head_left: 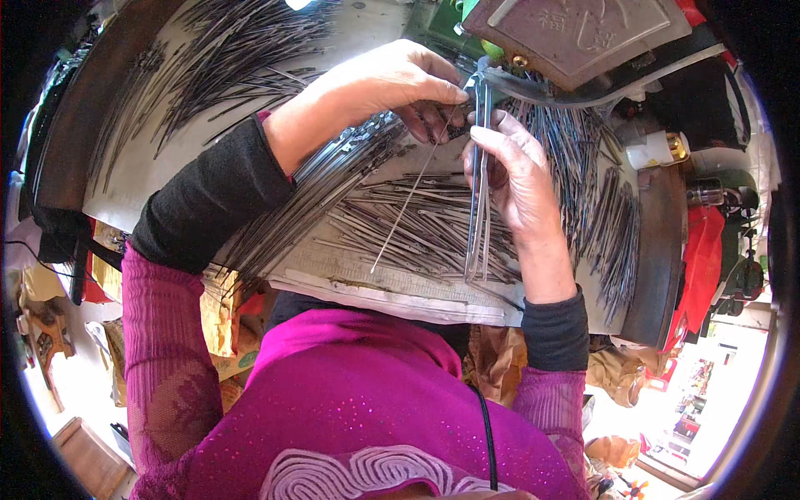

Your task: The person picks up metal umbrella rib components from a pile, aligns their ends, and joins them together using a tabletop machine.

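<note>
My left hand is closed, with thumb and fingers pinched on one thin metal strip that slants down towards me. Close beside it, my right hand is wrapped round a small bundle of long thin metal strips. The bundle's upper ends reach the edge of a machine with a dark bar. Blackened fingertips show on both hands. Under them lies a loose pile of dark strips. My fingers hide part of what they grip.
More dark strips are heaped at the far left, and others at the right. A brown metal cover overhangs the far right. Beyond the table's right rim are a white bottle with a gold cap and red cloth.
</note>
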`<state>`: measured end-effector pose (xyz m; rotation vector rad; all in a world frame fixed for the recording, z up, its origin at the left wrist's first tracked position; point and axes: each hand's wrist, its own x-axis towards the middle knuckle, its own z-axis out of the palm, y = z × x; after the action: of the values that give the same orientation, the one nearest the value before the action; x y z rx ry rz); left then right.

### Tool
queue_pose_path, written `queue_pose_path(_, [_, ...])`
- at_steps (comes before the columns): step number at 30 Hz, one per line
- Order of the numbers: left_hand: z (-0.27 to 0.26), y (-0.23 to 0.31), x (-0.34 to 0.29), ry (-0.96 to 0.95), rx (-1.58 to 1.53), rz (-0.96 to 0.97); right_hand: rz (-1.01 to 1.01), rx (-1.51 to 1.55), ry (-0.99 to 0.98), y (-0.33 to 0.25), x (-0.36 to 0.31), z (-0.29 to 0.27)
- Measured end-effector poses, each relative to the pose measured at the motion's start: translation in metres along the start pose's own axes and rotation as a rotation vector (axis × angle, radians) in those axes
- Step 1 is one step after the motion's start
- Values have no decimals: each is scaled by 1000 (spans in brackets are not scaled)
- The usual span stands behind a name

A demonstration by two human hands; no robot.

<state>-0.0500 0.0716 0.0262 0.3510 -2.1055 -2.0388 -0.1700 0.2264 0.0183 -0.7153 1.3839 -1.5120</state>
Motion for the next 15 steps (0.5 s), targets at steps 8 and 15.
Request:
queue_pose_path(8, [-3, -8, 8, 11, 3, -20, 0, -37, -57, 2, 8, -7])
queue_pose_path(15, [-1, -7, 6, 30, 19, -1, 25, -61, -68, -1, 7, -8])
